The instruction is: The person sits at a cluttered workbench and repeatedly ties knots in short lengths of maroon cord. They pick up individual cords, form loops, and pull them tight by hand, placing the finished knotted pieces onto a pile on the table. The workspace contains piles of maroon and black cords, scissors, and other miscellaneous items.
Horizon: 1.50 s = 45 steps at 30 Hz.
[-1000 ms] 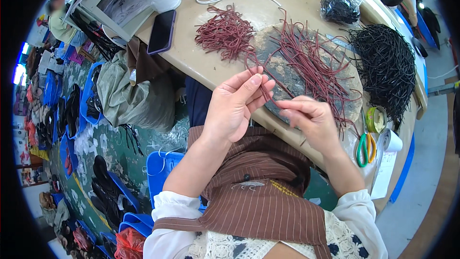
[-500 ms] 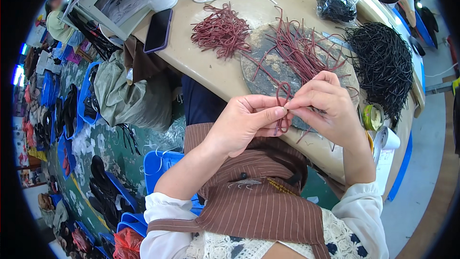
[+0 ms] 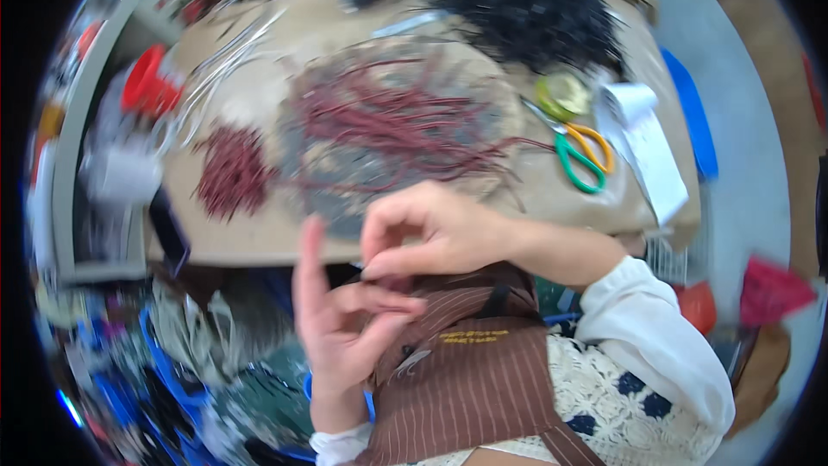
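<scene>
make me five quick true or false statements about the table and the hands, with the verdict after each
1. Dark red cords lie across the round slab. True.
2. The black cords lie on the near side of the slab. False: they lie on its far side, toward the right.
3. The scissors have one green handle and one orange handle. True.
4. The right hand is touching the scissors. False: it is well apart from them, close to the left hand.
5. A separate dark red heap lies left of the slab. True.
</scene>
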Each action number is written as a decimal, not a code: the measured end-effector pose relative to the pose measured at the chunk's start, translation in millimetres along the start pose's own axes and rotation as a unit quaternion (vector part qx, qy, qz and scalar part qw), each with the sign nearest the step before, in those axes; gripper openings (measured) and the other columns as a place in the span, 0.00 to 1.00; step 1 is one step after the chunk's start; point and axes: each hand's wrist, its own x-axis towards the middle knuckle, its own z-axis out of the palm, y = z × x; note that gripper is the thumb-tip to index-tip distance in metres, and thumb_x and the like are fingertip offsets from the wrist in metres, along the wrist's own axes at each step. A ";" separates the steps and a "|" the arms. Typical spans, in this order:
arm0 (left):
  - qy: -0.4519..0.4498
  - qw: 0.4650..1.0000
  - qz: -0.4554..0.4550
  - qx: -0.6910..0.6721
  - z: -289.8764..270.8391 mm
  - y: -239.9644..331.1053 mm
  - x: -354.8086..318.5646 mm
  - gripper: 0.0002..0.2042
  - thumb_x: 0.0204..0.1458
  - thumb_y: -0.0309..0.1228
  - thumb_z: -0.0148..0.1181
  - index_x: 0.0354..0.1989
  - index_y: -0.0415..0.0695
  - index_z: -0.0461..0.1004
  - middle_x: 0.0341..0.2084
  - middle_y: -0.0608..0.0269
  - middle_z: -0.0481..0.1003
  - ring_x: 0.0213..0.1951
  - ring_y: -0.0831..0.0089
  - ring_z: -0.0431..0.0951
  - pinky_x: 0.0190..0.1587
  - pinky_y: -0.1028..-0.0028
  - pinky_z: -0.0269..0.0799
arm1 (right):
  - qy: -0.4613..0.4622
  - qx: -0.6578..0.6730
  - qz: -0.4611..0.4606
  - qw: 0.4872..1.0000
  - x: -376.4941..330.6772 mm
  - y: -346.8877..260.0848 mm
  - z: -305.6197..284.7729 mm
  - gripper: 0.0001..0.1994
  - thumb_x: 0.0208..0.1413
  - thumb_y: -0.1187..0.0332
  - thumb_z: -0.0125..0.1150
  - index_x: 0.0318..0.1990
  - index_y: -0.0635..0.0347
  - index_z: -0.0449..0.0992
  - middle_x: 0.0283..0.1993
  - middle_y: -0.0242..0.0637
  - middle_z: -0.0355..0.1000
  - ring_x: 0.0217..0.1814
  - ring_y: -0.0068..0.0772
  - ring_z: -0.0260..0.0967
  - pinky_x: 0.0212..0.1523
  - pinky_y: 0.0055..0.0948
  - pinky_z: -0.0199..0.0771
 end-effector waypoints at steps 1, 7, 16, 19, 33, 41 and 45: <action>0.023 1.000 0.008 0.016 -2.2 -4.4 1.4 0.40 0.42 0.16 0.55 0.62 0.39 0.36 0.26 0.57 0.75 0.29 0.74 0.76 0.42 0.76 0.69 | 0.017 0.025 0.002 1.000 -8.1 3.5 2.5 0.04 0.51 0.73 0.57 0.30 0.63 0.71 0.28 0.28 0.69 0.31 0.14 0.65 0.31 0.16 0.66; 0.081 0.997 0.002 -0.017 -31.6 -56.1 8.4 0.20 0.44 0.19 0.56 0.49 0.31 0.64 0.33 0.59 0.74 0.28 0.82 0.70 0.35 0.82 0.67 | -0.027 0.087 0.015 0.996 -38.8 4.3 2.5 0.08 0.48 0.74 0.58 0.37 0.65 0.71 0.28 0.31 0.72 0.30 0.17 0.68 0.31 0.19 0.68; 0.081 0.995 0.017 0.057 -18.5 -51.1 20.9 0.08 0.49 0.18 0.52 0.37 0.30 0.71 0.32 0.52 0.74 0.33 0.72 0.75 0.38 0.77 0.72 | 0.095 -0.129 -0.124 0.979 -39.3 4.9 -1.1 0.10 0.41 0.69 0.62 0.30 0.65 0.73 0.24 0.40 0.69 0.27 0.37 0.68 0.27 0.30 0.65; 0.080 0.995 -0.007 0.061 -12.9 -45.9 22.9 0.09 0.53 0.22 0.49 0.39 0.29 0.69 0.33 0.53 0.74 0.34 0.72 0.75 0.38 0.77 0.72 | 0.188 -0.166 -0.124 0.960 -33.8 14.9 3.7 0.09 0.37 0.69 0.62 0.23 0.66 0.72 0.22 0.44 0.69 0.26 0.42 0.67 0.27 0.34 0.65; 0.088 0.987 -0.116 -0.073 -23.7 -56.8 20.2 0.12 0.56 0.31 0.46 0.43 0.35 0.67 0.37 0.56 0.73 0.37 0.72 0.76 0.38 0.76 0.73 | 0.185 -0.238 -0.118 0.946 -21.2 19.4 3.2 0.07 0.41 0.73 0.56 0.24 0.66 0.65 0.20 0.45 0.66 0.26 0.48 0.66 0.26 0.38 0.65; 0.018 0.981 -0.097 -0.168 -16.9 -41.9 13.1 0.15 0.58 0.35 0.42 0.49 0.39 0.63 0.41 0.60 0.72 0.41 0.71 0.74 0.46 0.69 0.69 | 0.033 -0.341 -0.106 0.934 -11.4 -14.9 -13.2 0.13 0.36 0.69 0.61 0.26 0.67 0.64 0.16 0.49 0.66 0.22 0.51 0.69 0.20 0.41 0.66; 0.028 0.973 -0.107 -0.201 -17.6 -33.7 17.4 0.15 0.57 0.34 0.43 0.47 0.37 0.63 0.42 0.57 0.70 0.42 0.70 0.72 0.46 0.70 0.68 | 0.092 -0.416 -0.128 0.896 -5.5 -18.4 -5.1 0.14 0.36 0.65 0.62 0.26 0.64 0.65 0.19 0.43 0.67 0.23 0.45 0.69 0.23 0.37 0.67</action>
